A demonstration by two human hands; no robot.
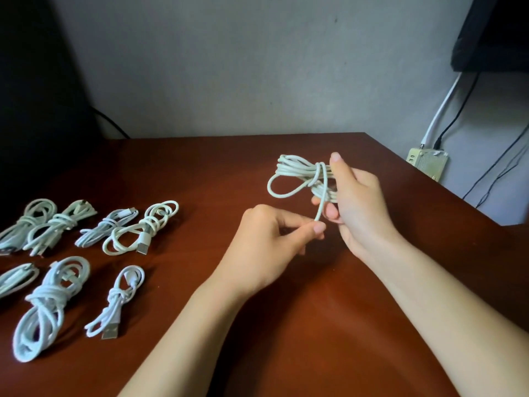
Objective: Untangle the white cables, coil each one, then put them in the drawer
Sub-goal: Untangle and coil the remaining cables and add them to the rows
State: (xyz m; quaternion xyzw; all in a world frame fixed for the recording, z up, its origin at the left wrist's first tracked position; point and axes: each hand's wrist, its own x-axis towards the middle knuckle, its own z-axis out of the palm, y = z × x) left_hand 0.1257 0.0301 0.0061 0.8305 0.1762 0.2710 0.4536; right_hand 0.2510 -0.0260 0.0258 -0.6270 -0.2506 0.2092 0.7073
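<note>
A white cable (297, 171), wound into a bundle, hangs above the right half of the reddish-brown table (200, 173). My right hand (355, 202) grips the bundle at its right end, thumb pointing up. One strand runs down from the bundle to my left hand (274, 239), which pinches the strand's end between thumb and forefinger. A loose loop sticks out to the bundle's left. Several coiled white cables (143, 227) lie in two rows on the table's left side. No drawer is in view.
The table's right edge runs diagonally behind my right hand. Past it, a beige power adapter (428, 161) sits by the wall with black and white wires running up. A dark object stands at the far left.
</note>
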